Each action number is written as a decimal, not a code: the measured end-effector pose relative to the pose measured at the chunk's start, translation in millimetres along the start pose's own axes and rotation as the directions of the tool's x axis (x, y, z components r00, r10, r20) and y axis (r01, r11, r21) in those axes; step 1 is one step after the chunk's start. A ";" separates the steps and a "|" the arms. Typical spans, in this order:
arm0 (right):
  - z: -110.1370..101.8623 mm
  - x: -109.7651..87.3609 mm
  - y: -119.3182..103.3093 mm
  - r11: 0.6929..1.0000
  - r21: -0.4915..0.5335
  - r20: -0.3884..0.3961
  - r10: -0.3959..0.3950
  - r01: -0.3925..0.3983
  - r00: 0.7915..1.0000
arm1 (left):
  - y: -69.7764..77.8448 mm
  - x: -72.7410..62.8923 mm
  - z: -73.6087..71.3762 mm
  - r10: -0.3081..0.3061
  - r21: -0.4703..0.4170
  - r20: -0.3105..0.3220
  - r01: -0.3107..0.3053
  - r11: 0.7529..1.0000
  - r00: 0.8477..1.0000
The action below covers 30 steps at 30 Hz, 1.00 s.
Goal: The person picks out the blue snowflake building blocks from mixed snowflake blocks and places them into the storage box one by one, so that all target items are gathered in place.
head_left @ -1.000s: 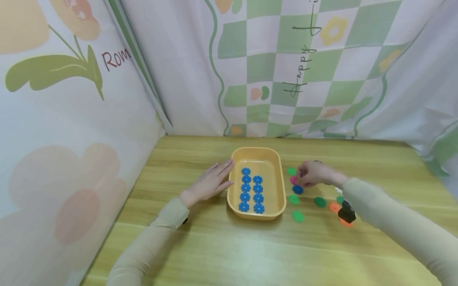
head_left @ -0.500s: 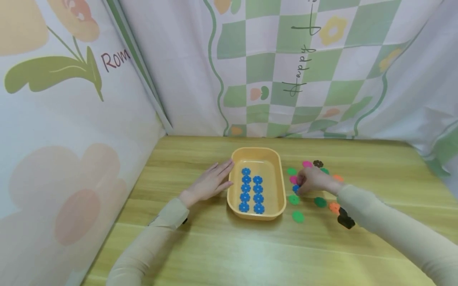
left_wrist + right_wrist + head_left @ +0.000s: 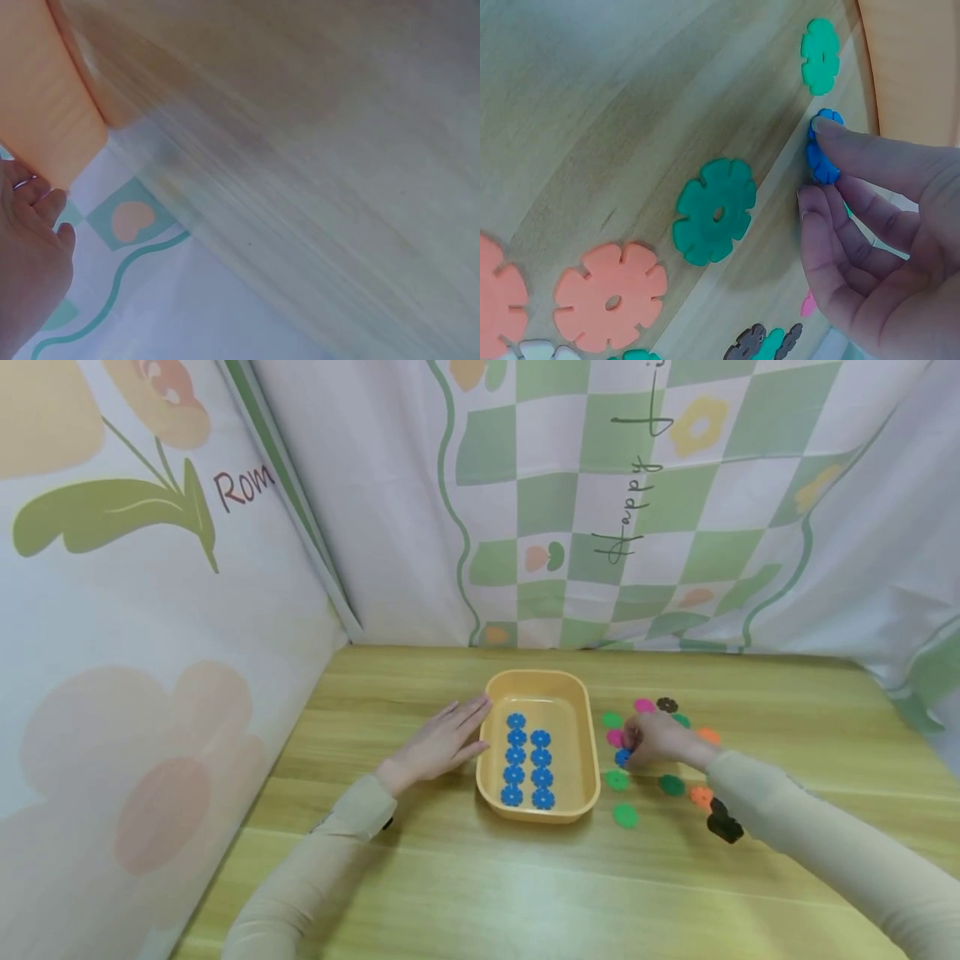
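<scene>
A yellow-orange plastic tray stands mid-table, with blue flower-shaped interlocking discs lying in it in two columns. My left hand rests on the tray's left rim, its fingers straight. On the other side of the tray, my right hand pinches a blue flower disc by its edge; the thumb lies on its face in the right wrist view. Around that hand lie pink and light green discs. A darker green disc lies near the wrist.
More loose discs lie to the right: orange ones, a brown one, a pink one. A light green disc sits near the tray's front right corner. A patterned curtain hangs behind the wooden table.
My right hand has shifted slightly down and taken a blue disc at its edge, uncovering pink and brown discs behind it. The left hand stays on the tray rim.
</scene>
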State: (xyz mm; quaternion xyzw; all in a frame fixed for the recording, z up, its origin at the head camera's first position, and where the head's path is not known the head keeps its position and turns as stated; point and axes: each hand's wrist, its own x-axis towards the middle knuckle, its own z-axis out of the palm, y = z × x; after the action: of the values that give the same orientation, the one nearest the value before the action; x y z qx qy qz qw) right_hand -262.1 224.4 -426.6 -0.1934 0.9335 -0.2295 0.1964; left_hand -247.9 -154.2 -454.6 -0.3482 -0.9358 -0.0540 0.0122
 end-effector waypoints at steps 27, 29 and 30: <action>-54.0 3.5 -12.2 0.980 0.197 0.078 -0.045 0.029 0.996 | 2.4 -0.3 -2.7 -0.005 0.044 -0.002 0.005 0.999 1.000; -60.6 5.9 -17.0 0.980 0.198 0.073 -0.043 0.028 0.996 | 2.3 -0.3 -2.7 -0.005 0.045 -0.002 0.005 0.999 1.000; -63.7 7.3 -19.5 0.982 0.189 0.068 -0.037 0.024 0.997 | 2.3 -0.3 -2.7 -0.004 0.043 -0.003 0.004 0.999 1.000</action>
State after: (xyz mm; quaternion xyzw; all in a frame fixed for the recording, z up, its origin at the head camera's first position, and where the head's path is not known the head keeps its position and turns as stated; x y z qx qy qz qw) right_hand -292.0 227.5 -366.7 -0.1962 0.8969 -0.3127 0.2433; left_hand -246.2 -153.0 -451.7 -0.3458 -0.9375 -0.0342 0.0209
